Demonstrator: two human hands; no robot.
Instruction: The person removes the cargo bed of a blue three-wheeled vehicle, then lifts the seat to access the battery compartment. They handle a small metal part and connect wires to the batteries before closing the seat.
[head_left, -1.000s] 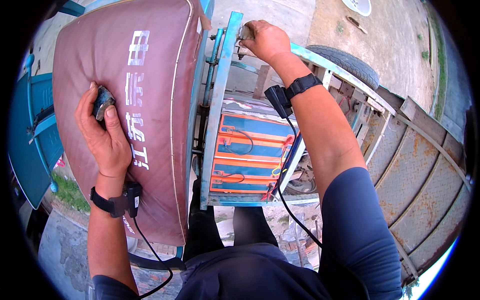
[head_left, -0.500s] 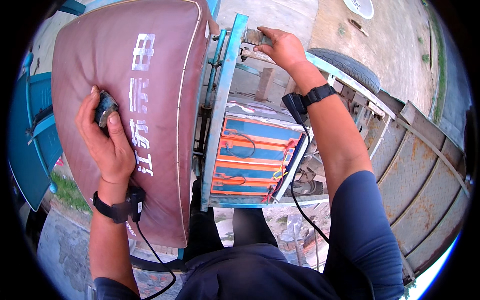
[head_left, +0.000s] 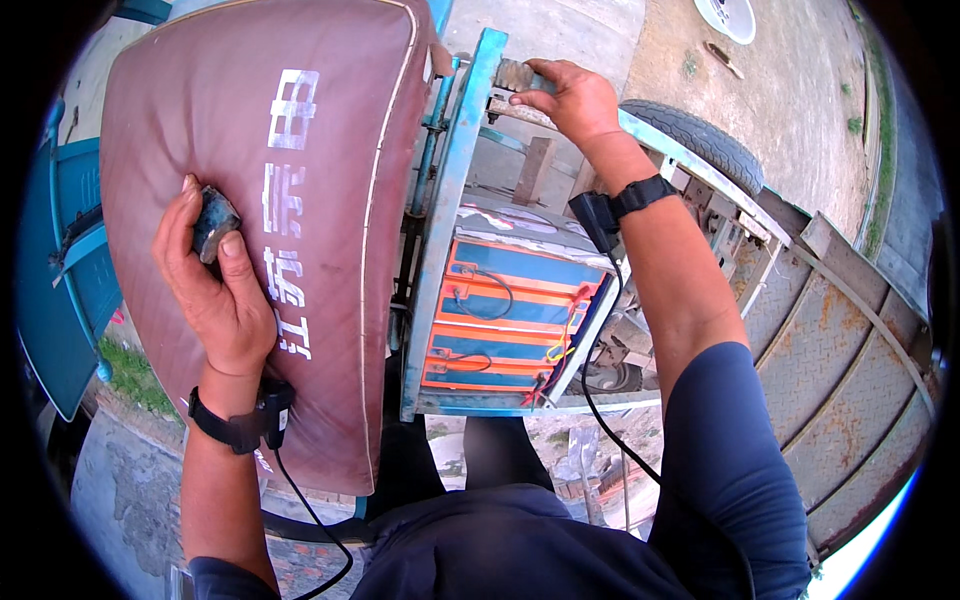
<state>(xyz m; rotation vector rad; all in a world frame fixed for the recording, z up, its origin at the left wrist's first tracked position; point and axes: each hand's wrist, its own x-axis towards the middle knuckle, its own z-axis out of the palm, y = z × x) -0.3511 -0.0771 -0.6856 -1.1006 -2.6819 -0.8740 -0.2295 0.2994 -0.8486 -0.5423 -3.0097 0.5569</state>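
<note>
My left hand [head_left: 232, 315] rests over a brown padded seat [head_left: 345, 230], its fingers and thumb closed around a dark, rough, blue-grey chunk [head_left: 216, 224]. What the chunk is made of I cannot tell. Beyond the seat stands a light-blue metal frame [head_left: 447, 215]. At the frame's far corner, my right hand [head_left: 583, 105] pinches a short, ribbed, grey-brown piece [head_left: 514, 75] between thumb and fingers. That piece sits against the frame bar, and part of it is hidden by my fingers. Both wrists wear black straps with cables.
Orange-and-blue batteries [head_left: 500, 312] with wires sit inside the frame. A tyre [head_left: 695, 145] and a rusty metal truck bed [head_left: 835, 370] lie to the right. A brush [head_left: 724, 60] and a white basin [head_left: 728, 18] are on the ground. Blue panels [head_left: 75, 290] stand at left.
The view has shifted slightly, so the seat and frame appear a little turned. Both hands keep their grips in nearly the same places.
</note>
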